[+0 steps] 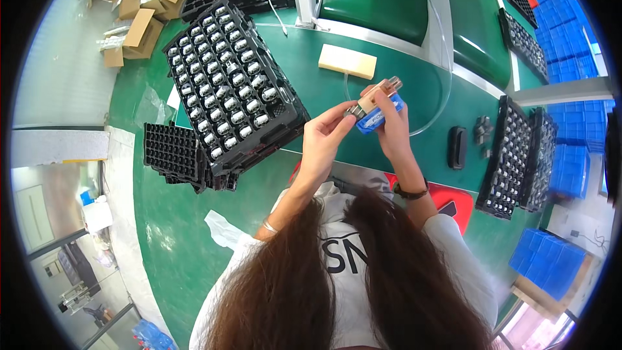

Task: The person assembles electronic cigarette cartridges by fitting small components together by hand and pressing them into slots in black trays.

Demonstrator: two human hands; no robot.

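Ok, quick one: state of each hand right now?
Left hand: closed, thumb and fingertips on small metallic parts; how firm the grip is can't be told.
Right hand: closed, holding a blue object and tan piece together.

To the left of the left hand [319, 146], a loaded stack of black trays [259, 139] forms a raised wall, its corner near the hand, and obstructs low sideways travel. Ahead, a bare strip of green tabletop [297, 65] opens between this stack and the cream block [347, 61]; the block stands in the forward path, with a white rail [382, 40] bounding it beyond. To the right of the right hand [392, 120], a passage over the tabletop leads to the black case [457, 148], crossed by a looping translucent tube [450, 68] of indeterminable height. Farther right, loose metal parts [483, 129] and filled black trays [502, 155] obstruct low travel.
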